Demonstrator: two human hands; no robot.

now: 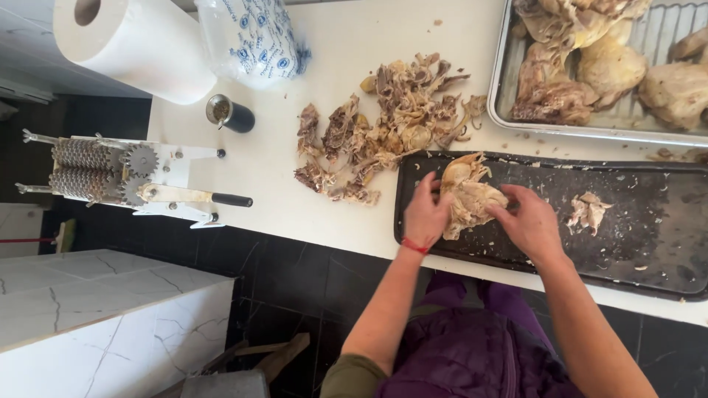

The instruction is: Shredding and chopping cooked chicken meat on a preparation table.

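A piece of cooked chicken [469, 193] lies on a black cutting board [634, 250] at the counter's front edge. My left hand [425, 214] grips the chicken's left side and my right hand [529, 222] grips its right side, fingers dug into the meat. A smaller scrap of chicken [588, 211] rests on the board to the right of my right hand. Behind and to the left of the board, a heap of pulled bones and skin [383, 129] lies on the white counter [265, 162].
A metal tray [503, 88] with several cooked chicken pieces stands at the back right. A paper towel roll [133, 44], a plastic bag [251, 37], a small dark cup [230, 114] and a white hand-cranked toothed-roller machine [125, 177] occupy the counter's left end.
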